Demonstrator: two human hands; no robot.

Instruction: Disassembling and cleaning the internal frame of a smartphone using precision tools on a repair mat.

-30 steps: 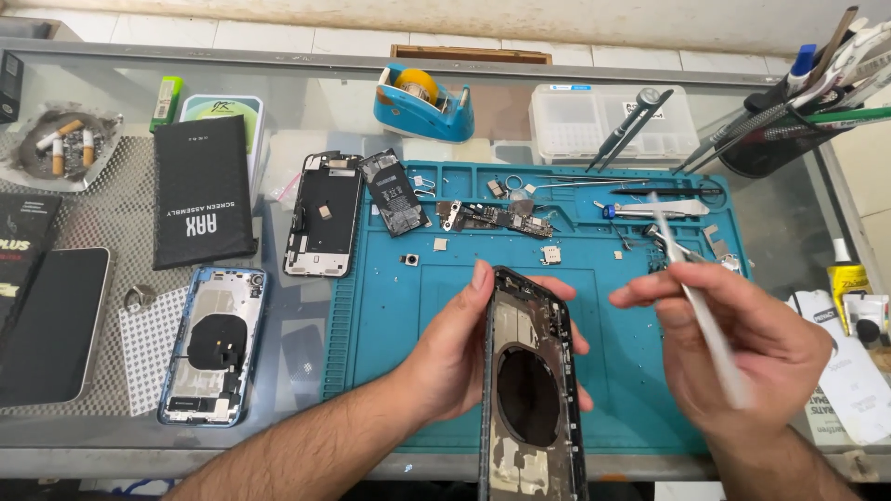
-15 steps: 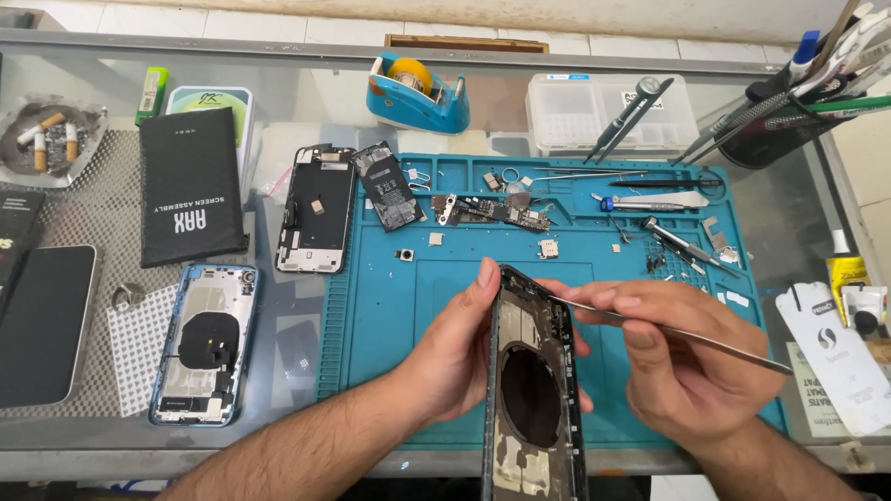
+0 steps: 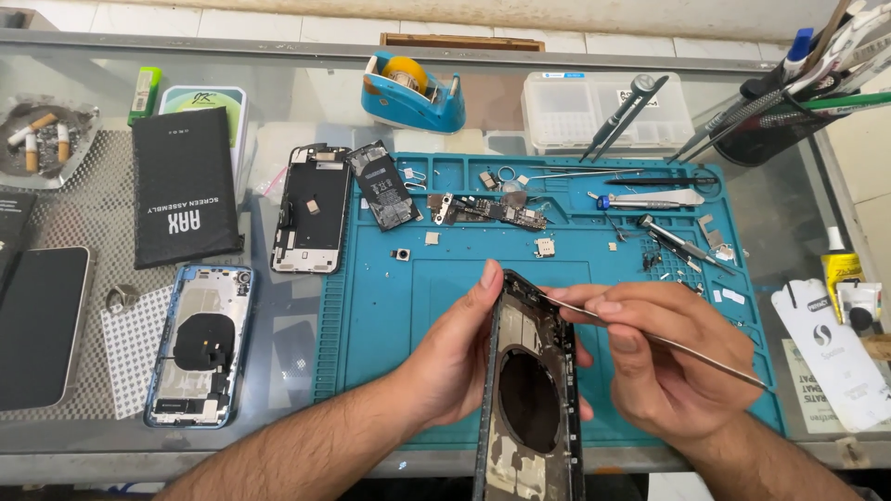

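While left hand (image 3: pixel 455 357) steady on phone frame (image 3: pixel 531 390), tweezers (image 3: pixel 650 336) now w/ tip at frame.

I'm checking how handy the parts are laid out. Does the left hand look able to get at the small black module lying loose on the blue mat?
Probably not as things stand: the left hand is wrapped around the phone housing. The black module lies on bare mat just beyond, nothing between.

A glass table (image 3: pixel 306 102) bears a blue mat (image 3: pixel 390 306) and tape dispenser (image 3: pixel 411 90).

Blue mat (image 3: pixel 399 306), black box (image 3: pixel 182 186)
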